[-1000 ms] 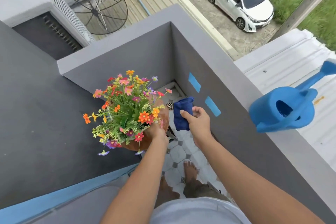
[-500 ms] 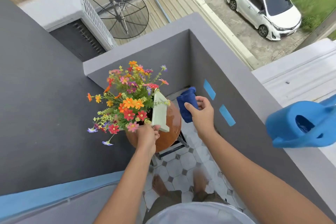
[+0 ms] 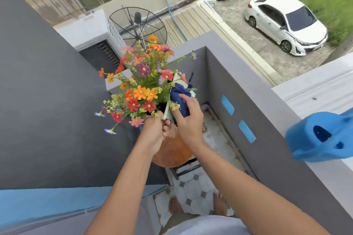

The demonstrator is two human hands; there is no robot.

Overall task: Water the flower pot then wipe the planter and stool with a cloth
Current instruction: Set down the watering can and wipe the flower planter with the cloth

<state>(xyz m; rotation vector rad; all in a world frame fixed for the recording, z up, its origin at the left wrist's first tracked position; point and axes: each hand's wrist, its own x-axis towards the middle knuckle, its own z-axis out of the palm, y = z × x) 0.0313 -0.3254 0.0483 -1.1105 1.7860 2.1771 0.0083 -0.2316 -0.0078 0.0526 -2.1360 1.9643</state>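
A bunch of colourful flowers (image 3: 141, 89) stands in a white planter (image 3: 167, 109), which my left hand (image 3: 152, 131) grips at its lower edge and holds tilted in the air. My right hand (image 3: 189, 118) is shut on a dark blue cloth (image 3: 178, 95) and presses it against the planter's side. Below both hands a round brown pot (image 3: 172, 151) rests on a black stool (image 3: 188, 168), of which only part of the frame shows. A blue watering can (image 3: 321, 137) sits on the ledge at the right.
A grey parapet wall (image 3: 257, 112) with blue tape patches runs along the right. A dark wall (image 3: 47, 101) closes the left. The narrow tiled floor (image 3: 193, 192) has a drain (image 3: 204, 129), and my bare feet stand near the bottom.
My left hand has raised the planter with the flowers higher and further forward. My right hand has brought the cloth from beside the planter onto its side.
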